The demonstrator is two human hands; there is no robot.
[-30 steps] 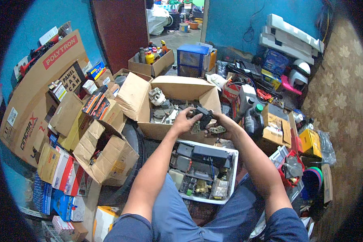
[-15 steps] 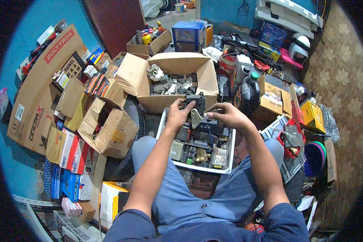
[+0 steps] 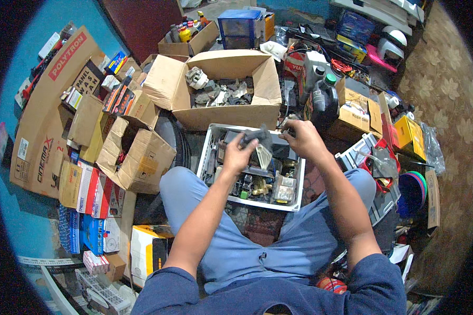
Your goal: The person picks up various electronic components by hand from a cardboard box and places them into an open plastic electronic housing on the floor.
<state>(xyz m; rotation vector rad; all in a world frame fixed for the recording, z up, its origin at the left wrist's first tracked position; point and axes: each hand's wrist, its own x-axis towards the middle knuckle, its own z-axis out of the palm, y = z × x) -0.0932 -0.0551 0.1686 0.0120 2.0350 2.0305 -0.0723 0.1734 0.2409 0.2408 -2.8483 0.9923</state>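
The left hand [image 3: 238, 155] pinches a dark part [image 3: 256, 137] over a white tray [image 3: 301, 181] of parts [image 3: 261, 187], perhaps so anything dropped lands inside. The right hand [image 3: 306, 138] bends just beside it; whether its fingertips pinch anything, one cannot tell.

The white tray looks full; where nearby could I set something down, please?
Patterned floor shows bare before the white tray, between the trouser legs, and narrowly along its right side; tray and cardboard box behind are crowded with parts.
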